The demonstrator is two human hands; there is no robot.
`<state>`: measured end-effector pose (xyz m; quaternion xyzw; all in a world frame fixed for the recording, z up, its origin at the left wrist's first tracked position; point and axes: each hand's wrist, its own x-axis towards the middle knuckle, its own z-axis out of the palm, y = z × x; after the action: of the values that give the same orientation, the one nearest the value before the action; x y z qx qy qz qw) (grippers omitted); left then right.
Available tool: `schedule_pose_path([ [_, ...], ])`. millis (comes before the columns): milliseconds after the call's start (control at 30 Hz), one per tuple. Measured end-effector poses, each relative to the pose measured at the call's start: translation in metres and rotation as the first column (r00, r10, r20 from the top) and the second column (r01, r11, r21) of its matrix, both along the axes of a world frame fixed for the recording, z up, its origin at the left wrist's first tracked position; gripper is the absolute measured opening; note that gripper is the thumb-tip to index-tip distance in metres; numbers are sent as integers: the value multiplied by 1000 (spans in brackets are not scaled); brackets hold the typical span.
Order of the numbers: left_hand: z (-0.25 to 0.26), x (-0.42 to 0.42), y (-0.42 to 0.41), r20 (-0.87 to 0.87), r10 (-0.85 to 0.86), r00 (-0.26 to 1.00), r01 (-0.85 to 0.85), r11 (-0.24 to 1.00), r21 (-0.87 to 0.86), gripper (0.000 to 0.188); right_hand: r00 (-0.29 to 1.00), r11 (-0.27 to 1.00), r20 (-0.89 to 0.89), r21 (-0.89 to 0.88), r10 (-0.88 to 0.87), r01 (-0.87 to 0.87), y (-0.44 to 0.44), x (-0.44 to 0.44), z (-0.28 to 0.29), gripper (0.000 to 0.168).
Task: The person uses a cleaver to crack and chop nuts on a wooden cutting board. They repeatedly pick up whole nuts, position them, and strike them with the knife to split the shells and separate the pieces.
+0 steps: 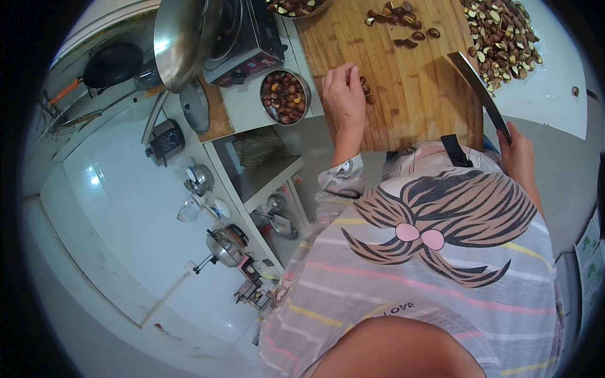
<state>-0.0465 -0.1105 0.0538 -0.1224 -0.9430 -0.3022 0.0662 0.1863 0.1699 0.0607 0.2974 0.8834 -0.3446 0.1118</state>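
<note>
My left hand (344, 97) is over the left part of a wooden cutting board (425, 104), its fingers curled downward. Several brown chestnuts (367, 89) lie right beside that thumb, partly covered by the hand. Whether the fingers pinch anything is hidden. In my right hand (518, 150) is the handle of a kitchen knife (482, 92), off the board's right edge, with the dark blade slanting up over that edge. Farther up the board lies a loose group of chestnuts (397, 16), some cut with pale flesh showing.
A metal bowl of chestnuts (285, 97) stands on the counter at left. Above it is another bowl (302, 12) of cut pieces. A heap of cut chestnuts (503, 42) covers a white sheet (562, 90) at right. A stove (246, 42) and large steel pan (182, 42) stand at upper left.
</note>
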Motion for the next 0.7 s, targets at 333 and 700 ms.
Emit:
schedule_pose_path([
  [333,-9,-7,12,171,-100,980,108,993,-36,20,1000,1000,2,-12,13,-13,1,-3,4,15],
  [700,-62,63,91,589,-304,749,-44,864,502,8,999,999,11,-8,32,-32,0,-8,12,15],
])
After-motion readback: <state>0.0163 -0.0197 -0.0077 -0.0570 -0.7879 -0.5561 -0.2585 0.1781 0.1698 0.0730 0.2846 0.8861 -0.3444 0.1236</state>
